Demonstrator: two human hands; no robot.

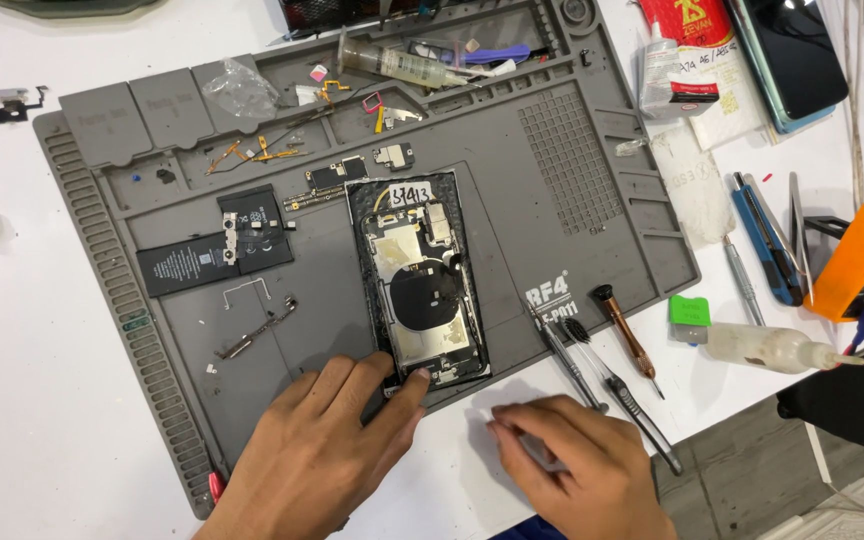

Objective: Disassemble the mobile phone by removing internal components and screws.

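An opened phone housing [420,282] lies face down on the grey repair mat [572,170], its round charging coil and metal plates showing. My left hand [317,450] rests on the mat at the housing's near end, thumb pressing its bottom edge. My right hand [577,465] lies flat on the white table just off the mat's near edge, fingers together and pointing left, touching the table surface; whether something small is under the fingertips cannot be told. A black L-shaped battery [214,252] lies left of the housing.
Small boards, flex cables and screws are scattered over the mat's left and top. A syringe [402,66] sits in the top tray. Screwdrivers [612,375], a dropper bottle [767,347], a utility knife [764,240], an orange meter [862,258] and a phone [797,55] lie to the right.
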